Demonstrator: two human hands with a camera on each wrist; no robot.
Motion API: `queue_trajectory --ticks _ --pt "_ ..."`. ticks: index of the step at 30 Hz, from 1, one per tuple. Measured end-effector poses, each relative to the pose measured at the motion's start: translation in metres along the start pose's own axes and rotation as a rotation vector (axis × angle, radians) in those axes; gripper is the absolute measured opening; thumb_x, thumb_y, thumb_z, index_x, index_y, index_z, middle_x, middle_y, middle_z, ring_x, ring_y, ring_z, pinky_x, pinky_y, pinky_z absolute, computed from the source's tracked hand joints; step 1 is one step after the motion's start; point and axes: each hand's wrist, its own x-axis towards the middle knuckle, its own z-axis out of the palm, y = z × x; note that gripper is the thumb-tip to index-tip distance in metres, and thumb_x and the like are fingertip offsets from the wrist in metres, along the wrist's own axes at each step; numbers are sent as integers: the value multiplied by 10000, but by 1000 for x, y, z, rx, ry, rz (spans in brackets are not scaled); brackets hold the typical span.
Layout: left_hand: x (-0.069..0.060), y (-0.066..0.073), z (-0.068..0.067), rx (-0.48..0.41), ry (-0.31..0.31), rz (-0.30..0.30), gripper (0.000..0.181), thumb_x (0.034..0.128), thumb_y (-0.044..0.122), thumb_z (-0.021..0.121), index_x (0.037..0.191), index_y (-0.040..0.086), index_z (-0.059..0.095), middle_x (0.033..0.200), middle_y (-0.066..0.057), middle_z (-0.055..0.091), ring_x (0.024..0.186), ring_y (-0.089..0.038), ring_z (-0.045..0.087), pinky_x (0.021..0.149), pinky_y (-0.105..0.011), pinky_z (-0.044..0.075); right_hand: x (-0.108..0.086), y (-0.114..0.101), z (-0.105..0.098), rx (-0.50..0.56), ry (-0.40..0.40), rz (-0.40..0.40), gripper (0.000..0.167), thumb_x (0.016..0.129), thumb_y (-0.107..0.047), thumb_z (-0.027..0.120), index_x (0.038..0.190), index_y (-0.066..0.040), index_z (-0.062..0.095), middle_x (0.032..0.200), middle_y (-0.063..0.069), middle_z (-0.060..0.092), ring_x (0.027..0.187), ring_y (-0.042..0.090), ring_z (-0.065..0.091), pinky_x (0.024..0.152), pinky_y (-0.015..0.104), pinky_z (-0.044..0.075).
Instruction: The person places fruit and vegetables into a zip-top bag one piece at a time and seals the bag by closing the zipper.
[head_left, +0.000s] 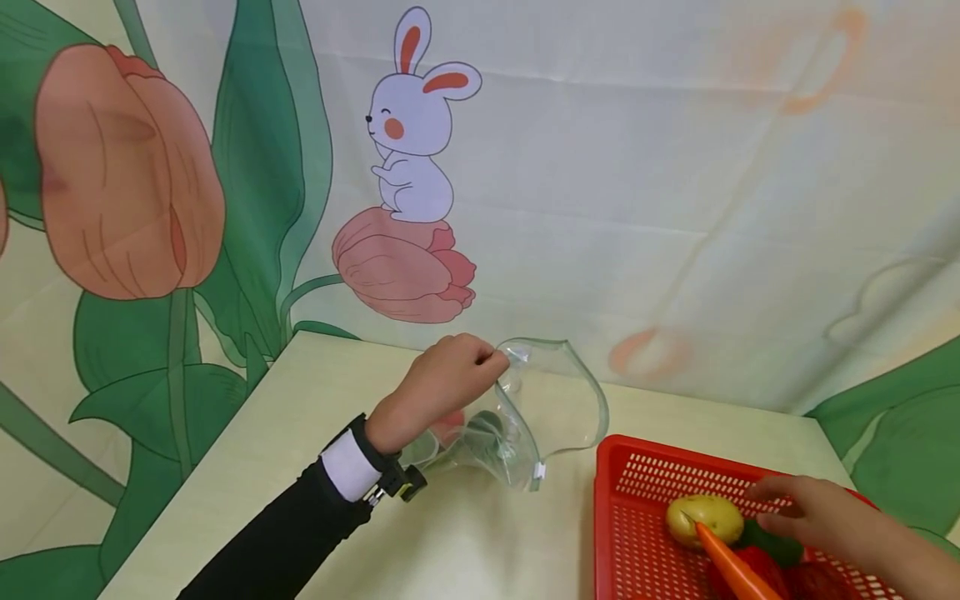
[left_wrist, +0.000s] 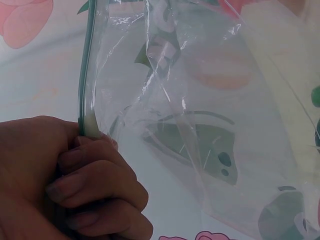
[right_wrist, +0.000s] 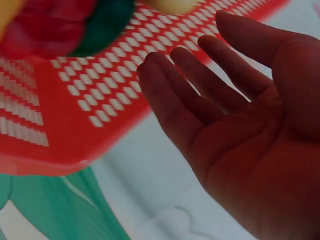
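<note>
My left hand (head_left: 450,379) pinches the rim of a clear zip bag (head_left: 517,454) above the table. The bag's mouth gapes toward the right, and a white slider (head_left: 539,472) sits at its lower corner. Pink and green shapes show through the plastic; I cannot tell whether they are printed or inside. In the left wrist view the fingers (left_wrist: 100,185) curl at the bag's edge. Over a red basket (head_left: 602,517) hovers my right hand (head_left: 832,517), fingers loosely spread and holding nothing. Nearest it are a yellow potato (head_left: 716,510), a dark green vegetable (head_left: 780,546) and an orange carrot (head_left: 731,567).
Red produce (head_left: 763,565) lies partly under the carrot. The basket stands on the right of a pale table (head_left: 300,425). Behind hangs a cloth backdrop (head_left: 570,167) with tulips and a rabbit.
</note>
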Motion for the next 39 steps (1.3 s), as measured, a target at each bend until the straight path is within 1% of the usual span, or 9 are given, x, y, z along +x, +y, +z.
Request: queue_trajectory --ticks 8,12,14,20,22,26,33,35,39 --pt "1 1 0 5 4 7 392 921 298 441 561 151 395 546 47 308 513 -113 300 493 -272 203 7 23 19 -3 -51 113 429 732 -280 797 1125 -162 671 1143 16 658 1047 251 600 873 559 491" --pt "1 1 0 2 3 6 386 919 296 441 564 152 392 551 48 303 516 -111 297 496 -272 201 8 25 22 -41 -44 74 419 727 -173 802 1123 -163 667 1126 -6 648 991 184 591 851 533 511" --pt "1 2 0 4 4 6 386 918 297 442 564 152 393 551 47 305 517 -111 298 497 -272 204 8 23 27 -29 -37 104 449 706 -128 807 1130 -164 666 1107 -4 628 965 187 564 817 499 525" --pt "0 3 -1 17 5 12 388 915 293 443 559 151 388 548 51 304 518 -107 295 498 -272 203 13 15 45 3 -57 248 637 636 -141 852 1233 -163 629 1273 204 546 1116 426 505 785 520 542" --pt "0 3 0 17 3 15 390 915 291 444 556 151 386 548 53 302 518 -106 293 496 -271 202 15 15 47 -15 -54 232 628 651 -151 846 1240 -161 629 1323 216 526 1160 429 504 822 554 527" --pt "0 3 -1 16 2 16 388 911 282 445 551 152 382 547 55 297 519 -105 287 496 -270 197 15 14 46 -27 -31 182 564 656 -169 844 1186 -197 652 1207 76 589 1065 288 548 853 533 516" --pt "-1 3 -1 18 15 22 364 885 260 441 546 160 355 550 61 279 524 -101 262 499 -270 177 12 12 39 -41 -50 99 499 660 -202 839 1116 -301 662 1072 -82 612 939 127 536 796 376 515" --pt "-1 3 -1 17 18 23 360 882 256 441 546 160 352 551 61 278 525 -101 261 500 -270 175 12 13 37 -39 -63 57 472 675 -234 837 1105 -318 660 1046 -100 614 903 101 530 768 342 501" --pt "-1 3 -2 14 19 30 362 886 253 441 548 159 355 551 61 278 522 -101 264 500 -269 177 11 9 31 6 -72 80 460 673 -259 848 1094 -250 662 1059 -47 619 924 135 535 785 402 517"
